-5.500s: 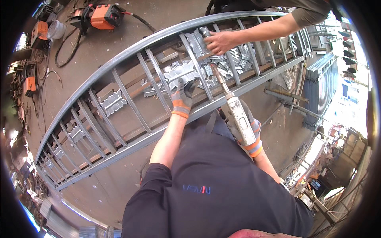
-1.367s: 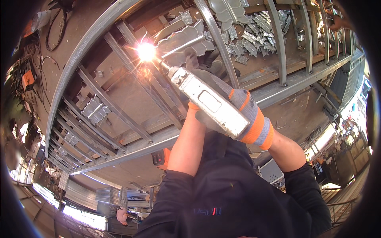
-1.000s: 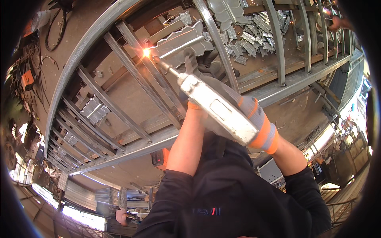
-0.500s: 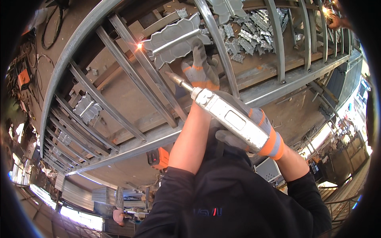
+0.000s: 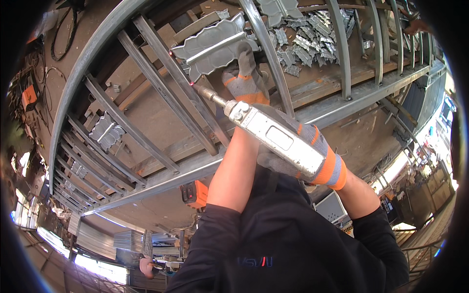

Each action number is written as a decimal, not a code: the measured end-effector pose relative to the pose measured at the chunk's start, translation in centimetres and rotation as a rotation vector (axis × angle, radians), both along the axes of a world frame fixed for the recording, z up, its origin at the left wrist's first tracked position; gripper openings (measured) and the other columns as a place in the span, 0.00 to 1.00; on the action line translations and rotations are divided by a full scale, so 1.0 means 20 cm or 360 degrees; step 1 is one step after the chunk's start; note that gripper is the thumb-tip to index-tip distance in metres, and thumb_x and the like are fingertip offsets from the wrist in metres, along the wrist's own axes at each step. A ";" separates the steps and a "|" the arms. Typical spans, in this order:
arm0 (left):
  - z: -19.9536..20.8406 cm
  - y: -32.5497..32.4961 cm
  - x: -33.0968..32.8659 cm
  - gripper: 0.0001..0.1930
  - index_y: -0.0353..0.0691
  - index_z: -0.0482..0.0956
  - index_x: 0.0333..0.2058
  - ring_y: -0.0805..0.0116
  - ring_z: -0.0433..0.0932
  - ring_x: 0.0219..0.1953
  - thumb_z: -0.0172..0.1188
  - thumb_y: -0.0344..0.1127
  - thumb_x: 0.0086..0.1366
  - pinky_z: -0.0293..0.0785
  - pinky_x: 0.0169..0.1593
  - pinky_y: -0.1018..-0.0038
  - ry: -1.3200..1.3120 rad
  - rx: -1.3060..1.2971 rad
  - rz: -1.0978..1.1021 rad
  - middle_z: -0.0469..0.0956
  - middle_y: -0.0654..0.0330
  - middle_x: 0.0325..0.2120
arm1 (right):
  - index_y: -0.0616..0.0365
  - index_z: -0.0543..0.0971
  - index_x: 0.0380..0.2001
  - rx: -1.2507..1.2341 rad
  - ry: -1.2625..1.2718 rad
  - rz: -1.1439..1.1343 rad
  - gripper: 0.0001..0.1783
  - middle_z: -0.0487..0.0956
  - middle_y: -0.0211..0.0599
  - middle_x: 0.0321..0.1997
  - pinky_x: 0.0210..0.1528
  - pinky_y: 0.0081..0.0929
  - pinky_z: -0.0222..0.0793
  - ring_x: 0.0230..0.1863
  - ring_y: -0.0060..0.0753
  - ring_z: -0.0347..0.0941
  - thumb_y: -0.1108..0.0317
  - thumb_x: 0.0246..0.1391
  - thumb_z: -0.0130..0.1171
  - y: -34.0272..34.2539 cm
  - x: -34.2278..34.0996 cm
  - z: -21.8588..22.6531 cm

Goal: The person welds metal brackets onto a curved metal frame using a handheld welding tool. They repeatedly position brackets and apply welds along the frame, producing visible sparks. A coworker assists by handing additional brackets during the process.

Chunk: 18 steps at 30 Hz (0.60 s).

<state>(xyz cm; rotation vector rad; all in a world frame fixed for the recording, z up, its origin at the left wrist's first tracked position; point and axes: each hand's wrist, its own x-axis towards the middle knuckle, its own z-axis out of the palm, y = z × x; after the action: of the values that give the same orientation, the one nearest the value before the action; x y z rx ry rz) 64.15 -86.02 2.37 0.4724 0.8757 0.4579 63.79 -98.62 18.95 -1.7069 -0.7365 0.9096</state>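
In my right hand (image 5: 316, 141), gloved in grey and orange, is a white handheld welding gun (image 5: 281, 139), its fingers wrapped round the body. The gun's copper-coloured nozzle points up-left and ends at a flat metal bar (image 5: 204, 108), where a small reddish glow shows. Against that bar sits a grey cast-metal panel (image 5: 210, 39) with wavy edges and a raised rib. My left hand (image 5: 248, 83), gloved alike, grips the panel's lower right side, one finger stretched up over its face. My left forearm passes beneath the gun.
A curved metal frame (image 5: 73, 80) with many crossbars fills the bench. Small cast pieces (image 5: 312, 46) lie heaped beyond it at the right. Similar panels (image 5: 106, 132) sit between bars at left. An orange machine (image 5: 194, 194) stands below. Another person's hand (image 5: 415, 27) is at far right.
The welding gun has moved slightly up-left, its nozzle now at the bar lower down. The bright spark at the panel's left corner has faded. Sparks by the other person's hand are gone.
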 end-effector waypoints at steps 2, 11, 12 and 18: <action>0.00 0.00 0.00 0.15 0.36 0.82 0.50 0.74 0.79 0.31 0.69 0.40 0.72 0.75 0.30 0.73 -0.0002 -0.0003 0.0010 0.84 0.62 0.38 | 0.59 0.75 0.67 0.0009 -0.0046 -0.0001 0.33 0.78 0.51 0.67 0.60 0.41 0.76 0.63 0.57 0.78 0.75 0.57 0.69 0.01 0.00 0.00; 0.00 0.01 0.01 0.15 0.35 0.83 0.49 0.74 0.79 0.30 0.69 0.40 0.72 0.74 0.29 0.74 -0.0019 -0.0024 0.0032 0.84 0.62 0.37 | 0.59 0.76 0.66 -0.0019 0.0137 -0.0052 0.33 0.79 0.48 0.64 0.59 0.37 0.77 0.60 0.51 0.80 0.76 0.57 0.71 0.02 -0.02 -0.02; 0.00 0.01 0.01 0.15 0.35 0.83 0.49 0.74 0.79 0.30 0.69 0.40 0.72 0.74 0.29 0.74 -0.0023 -0.0025 0.0031 0.84 0.62 0.37 | 0.59 0.76 0.66 -0.0004 0.0148 -0.0065 0.33 0.79 0.48 0.65 0.59 0.37 0.77 0.61 0.51 0.80 0.76 0.57 0.71 0.02 -0.02 -0.02; -0.01 -0.01 0.02 0.15 0.35 0.83 0.49 0.75 0.79 0.30 0.70 0.39 0.72 0.73 0.29 0.75 -0.0038 -0.0037 0.0031 0.84 0.62 0.37 | 0.58 0.75 0.68 0.0012 0.0843 -0.0362 0.34 0.77 0.48 0.68 0.64 0.38 0.75 0.66 0.49 0.77 0.74 0.58 0.71 0.02 -0.04 0.02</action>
<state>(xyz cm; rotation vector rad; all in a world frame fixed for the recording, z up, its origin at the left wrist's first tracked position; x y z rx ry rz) 64.60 -86.16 2.18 0.4365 0.8625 0.4702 62.90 -98.23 19.34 -1.4141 -0.1882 1.1270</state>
